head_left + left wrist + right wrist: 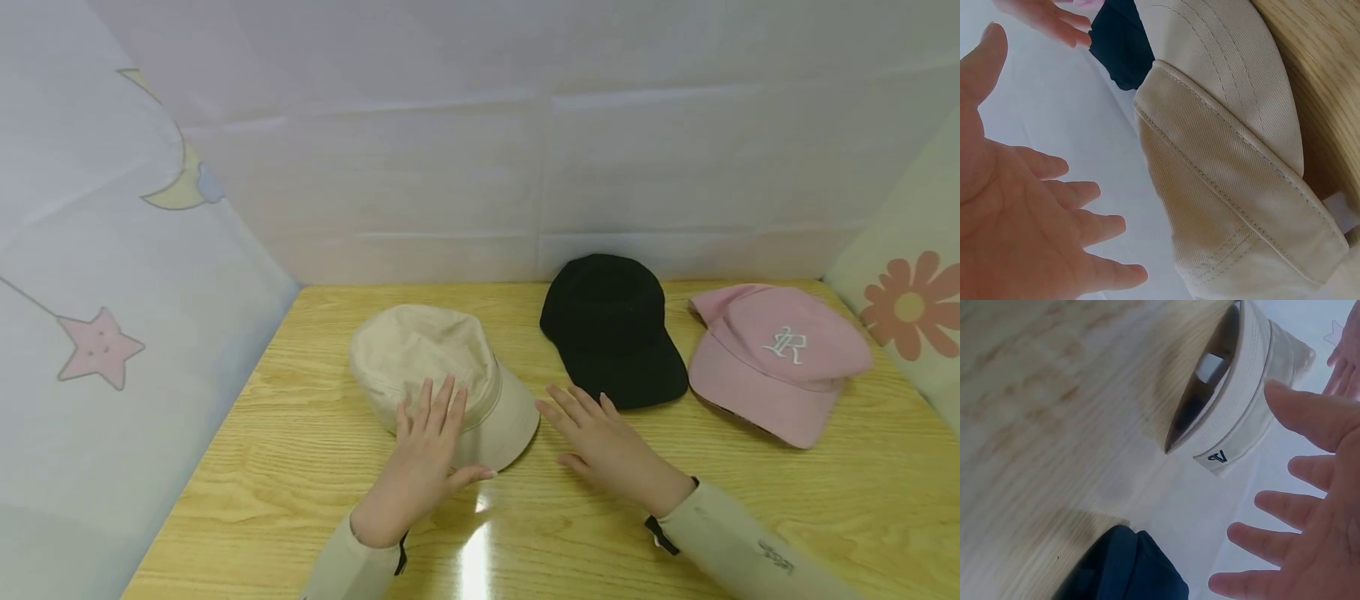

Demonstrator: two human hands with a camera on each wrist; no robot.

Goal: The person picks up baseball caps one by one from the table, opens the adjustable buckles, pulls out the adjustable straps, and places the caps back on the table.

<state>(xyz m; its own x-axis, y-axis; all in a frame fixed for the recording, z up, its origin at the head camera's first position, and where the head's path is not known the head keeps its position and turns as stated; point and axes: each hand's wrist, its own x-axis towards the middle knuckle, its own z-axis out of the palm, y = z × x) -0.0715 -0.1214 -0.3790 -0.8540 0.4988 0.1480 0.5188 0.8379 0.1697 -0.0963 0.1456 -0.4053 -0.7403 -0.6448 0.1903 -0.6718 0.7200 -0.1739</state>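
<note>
A beige cap point(420, 350) lies on the left part of the wooden table, its brim toward the lower right. My left hand point(426, 454) hovers over its near side, fingers spread and straight; the left wrist view shows a gap between palm and cap point(1222, 169). My right hand point(611, 446) is held with straight fingers between the beige brim and a black cap point(607, 325), holding nothing. In the right wrist view, the beige cap point(1247, 394) shows a small dark mark on its band, and the black cap point(1129, 569) appears at the bottom.
On the right lies a pink cap point(787, 350) with white lettering, close beside the black cap's brim. The wooden table point(247, 467) meets a pale cloth backdrop point(450, 183) behind and at both sides. A bright reflection shines near the table's front.
</note>
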